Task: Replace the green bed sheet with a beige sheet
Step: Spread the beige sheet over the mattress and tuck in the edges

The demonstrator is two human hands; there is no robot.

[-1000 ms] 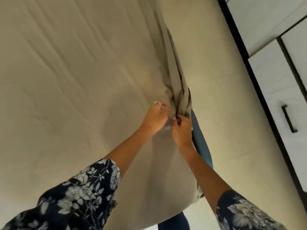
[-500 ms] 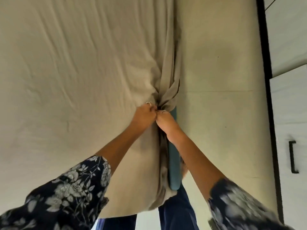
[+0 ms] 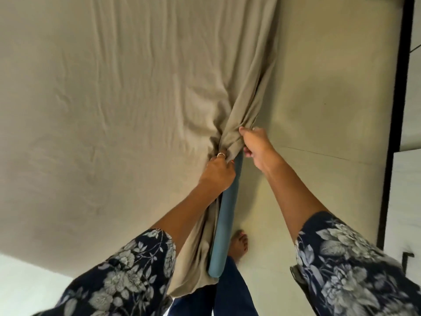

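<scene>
Hands left and right both grip bunched beige sheet at mattress edge

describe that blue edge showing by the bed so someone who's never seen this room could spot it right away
Find the wide beige sheet covering the bed, then its bunched side edge, gripped by the left hand and right hand. Just below runs the blue edge, the only blue strip between beige cloth and pale floor.

No legible txt, no labels, no brand marks, no nos., no signs on any surface in head view, fabric print floral only, non-textual
</scene>
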